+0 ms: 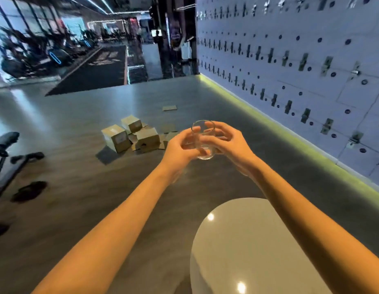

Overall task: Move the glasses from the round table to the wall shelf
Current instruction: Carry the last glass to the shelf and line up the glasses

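A clear drinking glass (pixel 202 140) is held out in front of me, above the floor, tilted with its rim toward the far side. My left hand (pixel 180 148) grips it from the left and my right hand (pixel 225 141) wraps it from the right. The white round table (pixel 248 247) lies below my right forearm at the bottom of the view, with only light reflections on the part I see. No wall shelf shows in this view.
Several cardboard boxes (pixel 129 135) and flat cardboard pieces lie on the floor ahead left. A wall of lockers (pixel 301 66) with a lit green base strip runs along the right. Dark gym equipment (pixel 6 153) stands at the left edge.
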